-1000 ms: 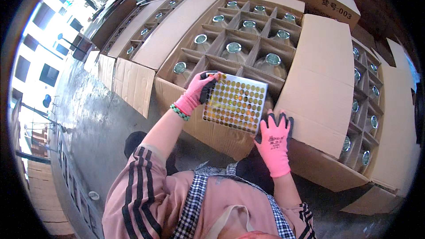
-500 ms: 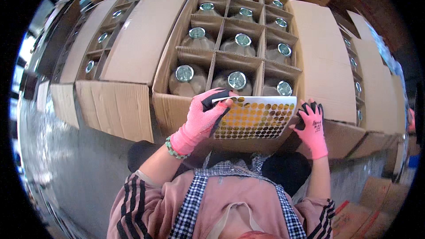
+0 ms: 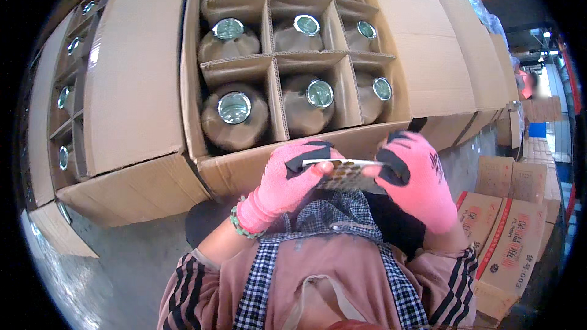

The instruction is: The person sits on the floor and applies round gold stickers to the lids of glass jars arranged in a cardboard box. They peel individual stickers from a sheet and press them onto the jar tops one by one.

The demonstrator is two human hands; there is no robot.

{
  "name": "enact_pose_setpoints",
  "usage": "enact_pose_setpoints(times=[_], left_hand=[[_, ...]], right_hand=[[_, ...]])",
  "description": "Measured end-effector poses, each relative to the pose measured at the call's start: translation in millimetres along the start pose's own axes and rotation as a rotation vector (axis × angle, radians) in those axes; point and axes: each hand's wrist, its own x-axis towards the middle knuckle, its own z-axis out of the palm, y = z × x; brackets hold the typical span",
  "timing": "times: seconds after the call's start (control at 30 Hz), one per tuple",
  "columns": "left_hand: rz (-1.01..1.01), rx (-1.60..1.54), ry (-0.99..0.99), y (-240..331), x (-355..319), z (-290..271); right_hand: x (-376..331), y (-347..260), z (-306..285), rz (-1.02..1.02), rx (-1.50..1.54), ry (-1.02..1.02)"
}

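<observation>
Both gloved hands, left hand (image 3: 287, 186) and right hand (image 3: 416, 177), pinch the sticker sheet (image 3: 345, 174) edge-on between them, before the open carton (image 3: 244, 165) of bottles.

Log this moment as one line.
left hand: holds sticker sheet | right hand: holds sheet | ahead: open box of bottles

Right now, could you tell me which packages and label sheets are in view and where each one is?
Open brown cardboard carton: straight ahead, divided into cells holding brown bottles with silvery caps.
Sheet of small round stickers: held almost edge-on between the left hand and right hand, both in pink gloves.
Closed cartons with red printing: lower right.
</observation>
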Motion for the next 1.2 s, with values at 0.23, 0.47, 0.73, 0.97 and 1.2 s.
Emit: enact_pose_setpoints(times=[0.23, 0.47, 0.73, 0.97, 1.2], left_hand=[[-0.115, 0.096, -0.116, -27, 0, 10], [-0.066, 0.22, -0.135, -36, 0, 12], [-0.005, 0.215, -0.084, -45, -3, 16], [-0.109, 0.207, -0.073, -31, -4, 13], [-0.148, 0.241, -0.037, -23, -7, 11]], right_hand=[[-19, 29, 28, 0.207, 0.138, -0.193], [-21, 37, 56, 0.091, 0.294, -0.027], [-20, 42, 60, 0.094, 0.307, 0.015], [-19, 35, 58, 0.065, 0.257, -0.021], [-14, 32, 55, 0.029, 0.209, -0.016]])
